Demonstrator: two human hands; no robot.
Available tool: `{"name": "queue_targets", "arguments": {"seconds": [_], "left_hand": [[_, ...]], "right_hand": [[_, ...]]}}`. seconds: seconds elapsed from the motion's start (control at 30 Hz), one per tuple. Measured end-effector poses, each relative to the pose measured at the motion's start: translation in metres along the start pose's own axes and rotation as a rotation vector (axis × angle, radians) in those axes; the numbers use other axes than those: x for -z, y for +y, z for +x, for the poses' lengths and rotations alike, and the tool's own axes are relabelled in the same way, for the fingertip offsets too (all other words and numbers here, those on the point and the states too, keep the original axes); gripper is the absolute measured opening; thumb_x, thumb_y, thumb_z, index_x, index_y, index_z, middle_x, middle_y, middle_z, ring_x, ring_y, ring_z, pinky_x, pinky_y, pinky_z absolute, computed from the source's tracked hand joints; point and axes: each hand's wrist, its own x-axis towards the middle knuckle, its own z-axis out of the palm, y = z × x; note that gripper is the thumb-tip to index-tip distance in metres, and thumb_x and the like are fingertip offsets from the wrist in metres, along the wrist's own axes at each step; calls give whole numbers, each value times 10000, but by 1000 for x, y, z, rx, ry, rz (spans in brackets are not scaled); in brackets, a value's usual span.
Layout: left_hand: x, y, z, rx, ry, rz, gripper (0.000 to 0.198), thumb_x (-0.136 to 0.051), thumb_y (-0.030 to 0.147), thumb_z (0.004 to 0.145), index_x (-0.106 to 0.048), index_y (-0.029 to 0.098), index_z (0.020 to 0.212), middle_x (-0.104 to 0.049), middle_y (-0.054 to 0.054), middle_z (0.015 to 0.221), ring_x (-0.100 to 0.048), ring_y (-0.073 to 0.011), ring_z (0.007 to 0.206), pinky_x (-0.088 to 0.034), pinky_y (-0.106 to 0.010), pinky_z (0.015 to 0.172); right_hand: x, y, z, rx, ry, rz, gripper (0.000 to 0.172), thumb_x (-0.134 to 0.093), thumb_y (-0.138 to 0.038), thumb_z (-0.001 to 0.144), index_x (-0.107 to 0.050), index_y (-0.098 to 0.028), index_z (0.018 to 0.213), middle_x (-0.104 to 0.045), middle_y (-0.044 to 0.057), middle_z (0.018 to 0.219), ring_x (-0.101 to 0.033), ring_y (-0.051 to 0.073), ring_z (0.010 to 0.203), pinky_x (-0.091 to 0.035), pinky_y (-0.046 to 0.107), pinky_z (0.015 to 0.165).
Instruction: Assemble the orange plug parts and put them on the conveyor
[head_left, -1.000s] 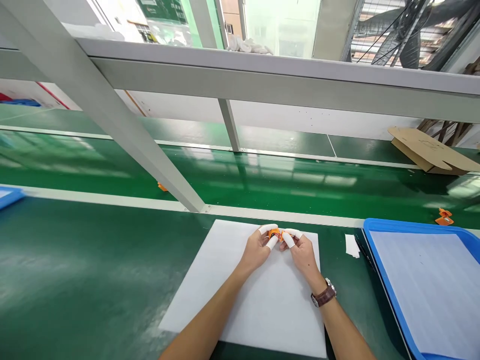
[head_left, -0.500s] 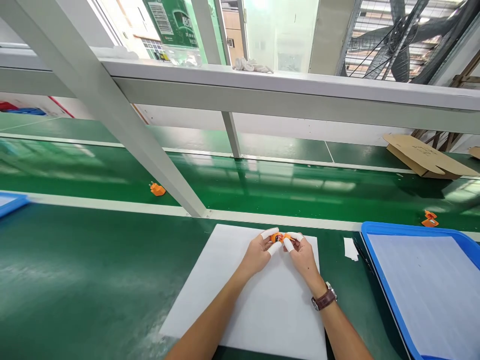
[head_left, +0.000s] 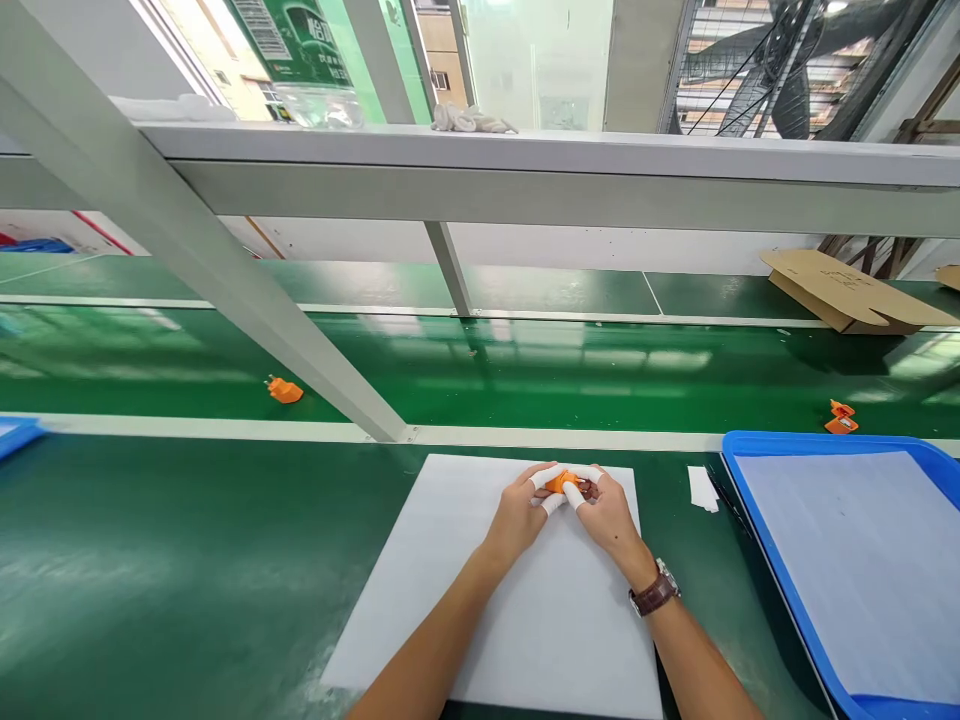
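Observation:
A small orange plastic housing [head_left: 564, 482] is held between my two hands, above the upper part of a white sheet [head_left: 555, 620]. My left hand [head_left: 519, 510] pinches its left side with thumb and fingers. From the other side my right hand [head_left: 609, 515] grips it, thumb on the near face. White covers sit on several fingertips of both hands. Dark reddish bits, perhaps wires, show by the right fingers. Much of the housing is hidden by the fingers.
A blue tray [head_left: 780, 600] lined with white stands at the right, beside a white scrap [head_left: 703, 489] and a black pen-like object. On the green belt lie an orange plug-like piece [head_left: 285, 390] and another orange piece [head_left: 841, 418]. A slanted metal post [head_left: 300, 345] rises at left.
The fingers have closed in around the housing. Its dark and red inside showed before; now a plain orange face is toward me. The view has shifted slightly.

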Motion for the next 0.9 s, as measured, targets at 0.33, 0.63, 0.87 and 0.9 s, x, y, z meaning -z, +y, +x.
{"name": "queue_targets", "arguments": {"seconds": [0.33,0.63,0.87,0.9], "left_hand": [[-6,-7,0,-123,54,57,347,-675,210,885,-667,257,1229,-663,-83,1274,-745,-208,948,-669,-387,836],[-9,-15,1,-202,104,173,268,-660,216,897,-695,244,1162,-683,-88,1235,-734,-224,977,-671,-391,807],[-4,4,4,122,23,4,377,-698,242,839,-666,263,1214,-665,-75,1276,-737,-220,938,-642,-413,862],[-3,5,4,191,11,-56,399,-702,252,835,-652,256,1230,-667,-77,1278,-735,-224,956,-628,-422,896]], "right_hand": [[-1,1,0,-37,23,65,192,-588,-279,895,-695,-215,1041,-688,50,981,-659,202,862,-538,336,768],[2,7,6,-56,-51,84,162,-612,-280,864,-708,-217,979,-684,45,946,-662,196,815,-532,324,729],[12,2,15,-206,-117,273,279,-637,-442,863,-708,-177,912,-682,21,688,-644,189,641,-526,326,654],[13,1,16,-213,-109,316,341,-605,-497,880,-706,-171,885,-676,23,660,-638,187,612,-530,331,647]]}}
